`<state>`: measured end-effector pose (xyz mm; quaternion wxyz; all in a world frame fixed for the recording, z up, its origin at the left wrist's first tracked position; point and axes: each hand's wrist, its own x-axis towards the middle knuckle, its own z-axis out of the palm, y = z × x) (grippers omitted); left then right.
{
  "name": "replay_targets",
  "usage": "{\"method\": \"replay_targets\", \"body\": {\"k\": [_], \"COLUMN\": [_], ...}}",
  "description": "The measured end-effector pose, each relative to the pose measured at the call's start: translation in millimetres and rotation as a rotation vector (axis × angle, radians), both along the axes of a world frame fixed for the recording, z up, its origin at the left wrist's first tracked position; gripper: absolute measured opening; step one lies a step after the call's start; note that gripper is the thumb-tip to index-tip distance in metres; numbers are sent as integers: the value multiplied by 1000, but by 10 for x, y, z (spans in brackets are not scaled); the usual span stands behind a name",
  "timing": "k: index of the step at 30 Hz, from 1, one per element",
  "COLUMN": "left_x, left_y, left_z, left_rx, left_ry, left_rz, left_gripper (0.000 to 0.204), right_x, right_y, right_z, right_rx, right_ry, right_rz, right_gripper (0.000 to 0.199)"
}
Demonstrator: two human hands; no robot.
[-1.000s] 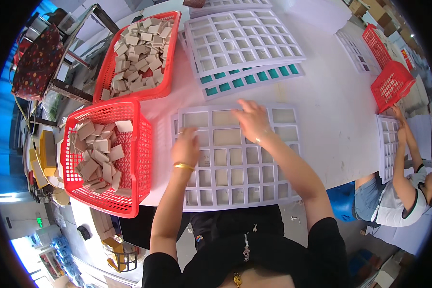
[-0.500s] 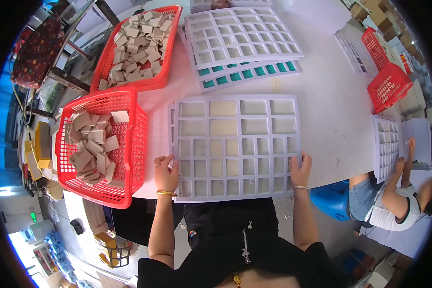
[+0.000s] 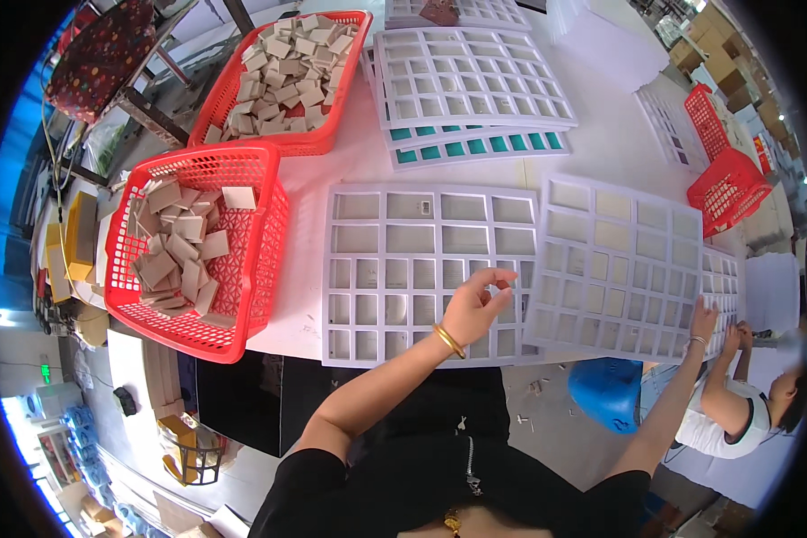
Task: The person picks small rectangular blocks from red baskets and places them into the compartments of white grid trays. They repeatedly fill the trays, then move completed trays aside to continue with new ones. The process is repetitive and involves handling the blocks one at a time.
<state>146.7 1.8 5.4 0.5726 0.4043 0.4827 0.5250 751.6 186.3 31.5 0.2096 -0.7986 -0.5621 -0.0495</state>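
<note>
A white grid frame [image 3: 620, 260] with rectangular openings is tilted at the right, and my right hand [image 3: 703, 323] grips its outer edge. Some of its openings have cream-coloured backing. Flat on the table before me lies a second white grid frame [image 3: 415, 266], its right edge partly under the first. Above this second frame hovers my left hand [image 3: 477, 307], with a gold bangle at the wrist. Its fingers are loosely bent and apart, holding nothing.
Two red plastic baskets, a near one [image 3: 264, 242] and a far one [image 3: 342, 99], hold beige tiles on the left. Stacked grid frames [image 3: 475, 76] lie at the back, the lower one teal-backed. A co-worker [image 3: 735, 403] sits at the right, near more red baskets [image 3: 728, 188].
The upper frame has slid right off the lower one, carried by my right hand. My left hand has let go of its left edge and crossed right over the uncovered frame.
</note>
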Motion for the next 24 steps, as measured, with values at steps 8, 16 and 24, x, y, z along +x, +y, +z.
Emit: {"method": "replay_targets", "body": {"k": [8, 16, 24], "left_x": [-185, -974, -3932], "left_y": [-122, -663, -1036], "left_z": [-43, 405, 728], "left_rx": [-414, -223, 76], "left_ry": [-959, -680, 1394], "left_rz": [550, 477, 710], "left_gripper": [9, 15, 19], "right_x": [-3684, -5552, -5361], "right_y": [-1228, -1732, -1481], "right_z": [415, 286, 210], "right_rx": [-145, 100, -101], "right_ry": [283, 653, 737], "right_rz": [1030, 1688, 1195], "right_gripper": [61, 32, 22]}}
